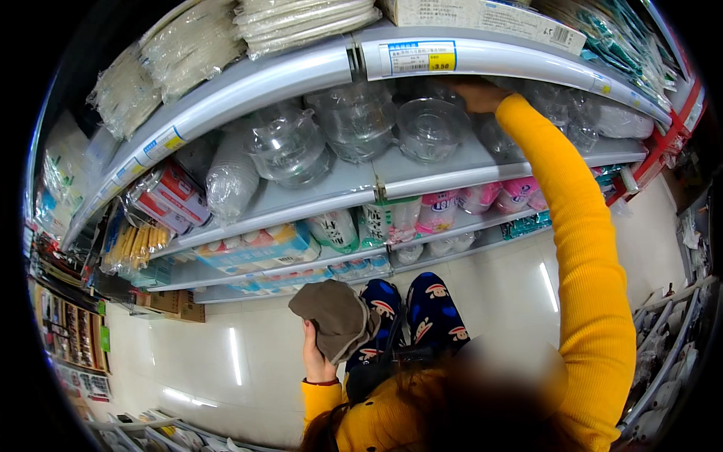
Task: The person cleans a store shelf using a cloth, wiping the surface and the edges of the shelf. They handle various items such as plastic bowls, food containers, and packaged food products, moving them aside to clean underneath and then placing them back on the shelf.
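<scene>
My left hand [317,357] holds a bunched grey-brown cloth [333,316] low in front of my legs. My right arm, in a yellow ribbed sleeve, stretches up to the shelving. Under the lip of the upper shelf, my right hand [480,96] is in shadow, and its fingers are partly hidden. Closest to it is a stack of clear plastic bowls [430,127], wrapped in film. More wrapped stacks of clear bowls [353,121] stand to the left on the same shelf board [452,183].
Above runs a shelf edge [508,56] with price labels, carrying packs of white disposable plates [305,22] and a printed carton [491,20]. Lower down are pink packages [438,212] and toilet-roll packs [260,248]. A red post [680,133] bounds the right. Racks [661,361] stand behind me.
</scene>
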A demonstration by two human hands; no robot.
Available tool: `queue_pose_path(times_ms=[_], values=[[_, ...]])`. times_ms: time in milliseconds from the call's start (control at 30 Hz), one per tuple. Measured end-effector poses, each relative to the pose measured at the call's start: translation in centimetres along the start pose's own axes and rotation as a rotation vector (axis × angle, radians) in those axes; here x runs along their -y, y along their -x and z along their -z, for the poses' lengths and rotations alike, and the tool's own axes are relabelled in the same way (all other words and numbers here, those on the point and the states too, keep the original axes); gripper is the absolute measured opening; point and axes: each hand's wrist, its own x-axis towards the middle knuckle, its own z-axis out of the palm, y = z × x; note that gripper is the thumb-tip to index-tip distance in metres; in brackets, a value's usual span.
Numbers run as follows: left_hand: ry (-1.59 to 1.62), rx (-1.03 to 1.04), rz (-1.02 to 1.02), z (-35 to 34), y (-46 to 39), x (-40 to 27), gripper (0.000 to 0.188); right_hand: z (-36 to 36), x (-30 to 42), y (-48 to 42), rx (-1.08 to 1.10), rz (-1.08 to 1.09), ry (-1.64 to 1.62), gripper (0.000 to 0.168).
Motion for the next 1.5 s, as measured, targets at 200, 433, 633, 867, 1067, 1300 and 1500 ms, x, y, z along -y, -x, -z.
queue_pose_path(times_ms=[200, 433, 633, 867, 1067, 1300, 1500], values=[[-0.022, -0.013, 0.016, 1.5, -0.4, -0.3, 0.050, -1.1, 0.0, -1.5, -0.052, 0.035, -0.016, 0.079], [-0.036, -0.019, 0.006, 0.9, -0.8, -0.7, 0.049, 1.8, 1.2, -1.6, -0.036, -0.299, -0.233, 0.065], [-0.060, -0.035, 0.009, 0.7, -0.8, -0.2, 0.048, 0.7, -3.0, -1.3, -0.589, -0.255, -0.485, 0.061], [0.011, 0.002, 0.032, 1.2, -0.6, -0.2, 0.049, 5.5, 0.2, 2.5, -0.189, -0.121, -0.527, 0.059], [0.001, 0.013, 0.040, 1.2, -0.6, 0.0, 0.049, 8.4, 3.4, 3.6, 0.099, -0.249, -0.478, 0.054], [0.013, 0.019, 0.039, 1.4, -0.5, 0.1, 0.048, 6.2, 4.8, 3.2, -0.163, 0.000, -0.264, 0.076], [-0.015, -0.025, 0.016, 1.8, 0.0, -0.1, 0.049, 5.0, -0.8, 4.5, -0.285, -0.232, -0.415, 0.068]])
